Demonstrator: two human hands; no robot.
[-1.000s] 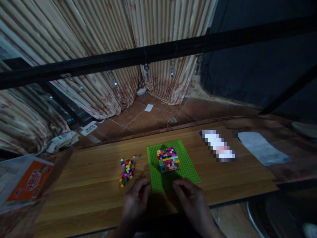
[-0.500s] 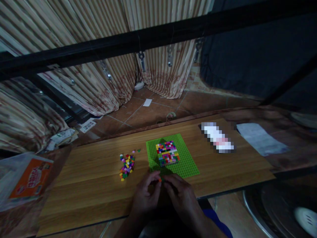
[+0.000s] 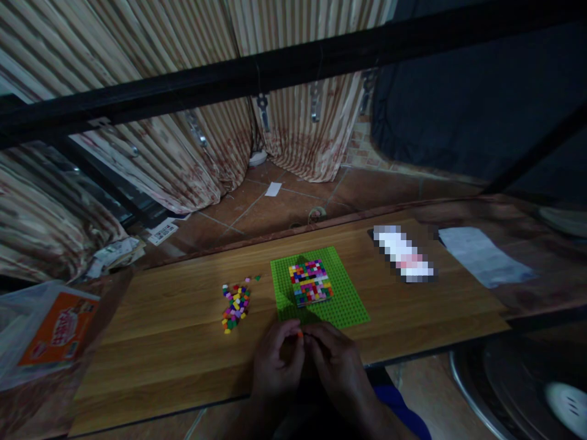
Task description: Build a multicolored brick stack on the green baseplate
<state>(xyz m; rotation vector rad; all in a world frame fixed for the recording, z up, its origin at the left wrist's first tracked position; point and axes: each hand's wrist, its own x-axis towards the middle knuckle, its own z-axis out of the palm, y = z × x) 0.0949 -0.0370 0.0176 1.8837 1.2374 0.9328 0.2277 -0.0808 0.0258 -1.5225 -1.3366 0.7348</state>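
Close to the table's front edge, my left hand (image 3: 279, 357) pinches a small orange toy brick (image 3: 299, 334) between thumb and fingertips. My right hand (image 3: 337, 357) is closed beside it, its fingertips nearly meeting the left ones; what they pinch, if anything, is too dark to make out. Just beyond both hands lies a green studded baseplate (image 3: 346, 299). On it stands a block of many-coloured bricks (image 3: 310, 283), built in packed rows. Left of the plate, a loose pile of small coloured bricks (image 3: 235, 308) is spread on the wood.
The wooden table (image 3: 169, 330) runs across the view. Toward its right end lies a pixelated flat object (image 3: 403, 253), with a clear plastic sheet (image 3: 486, 256) past it. A plastic bag with an orange label (image 3: 59, 327) is at far left. A dark metal bar (image 3: 284, 76) crosses above.
My left hand has shifted slightly right, bringing the orange brick nearer my right fingertips. The built block, the baseplate and the loose pile look the same.
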